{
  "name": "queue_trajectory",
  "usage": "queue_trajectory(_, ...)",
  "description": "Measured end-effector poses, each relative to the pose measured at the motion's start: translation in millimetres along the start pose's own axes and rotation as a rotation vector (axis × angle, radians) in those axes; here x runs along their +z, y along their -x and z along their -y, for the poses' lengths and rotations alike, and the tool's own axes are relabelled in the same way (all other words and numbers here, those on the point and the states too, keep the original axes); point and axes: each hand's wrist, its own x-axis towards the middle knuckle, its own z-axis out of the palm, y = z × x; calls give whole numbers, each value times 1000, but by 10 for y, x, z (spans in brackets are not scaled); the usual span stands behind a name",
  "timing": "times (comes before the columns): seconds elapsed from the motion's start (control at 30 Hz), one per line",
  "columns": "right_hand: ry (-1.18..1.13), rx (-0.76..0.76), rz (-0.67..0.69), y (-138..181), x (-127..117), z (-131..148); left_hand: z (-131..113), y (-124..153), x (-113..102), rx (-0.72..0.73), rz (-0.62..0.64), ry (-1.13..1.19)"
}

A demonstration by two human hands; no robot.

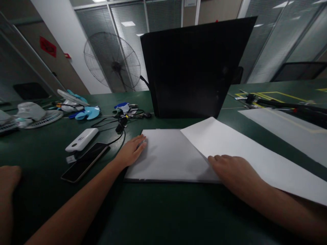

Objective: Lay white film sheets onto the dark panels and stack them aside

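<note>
In front of me a white paper surface lies flat on the green table, with a dark rim along its near and left edges. My left hand rests on its left edge, fingers stretched out and thumb apart. A large white sheet is pinched at its near left edge by my right hand. That sheet is lifted and slants off to the right, over the right part of the paper surface and partly over my forearm. Behind the paper, a big black panel stands up, tilted; whether it is joined to the rim I cannot tell.
Left of my arm lie a phone and a white power bank, with black cables beyond. Dismantled fan parts sit farther left. Another person's hand shows at the left edge. At right lies another white sheet.
</note>
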Motion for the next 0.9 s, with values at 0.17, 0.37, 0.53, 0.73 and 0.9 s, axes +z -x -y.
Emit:
queue_trajectory(0.17, 26, -478, -388, 85, 86, 155, 22, 10, 19, -26, -14, 31)
queue_trajectory(0.37, -91, -726, -601, 80, 145, 181, 61, -2, 39, -8, -30, 56)
queue_trajectory(0.53, -253, -789, -417, -43, 264, 122, 131, -31, 65, 25, 30, 23)
queue_trajectory(0.73, -410, -779, -250, -134, 253, -18, 219, -12, 87, 67, 27, 51)
queue_trajectory(0.9, -440, -622, -150, -185, 291, -159, 269, 3, 90, 87, 63, 46)
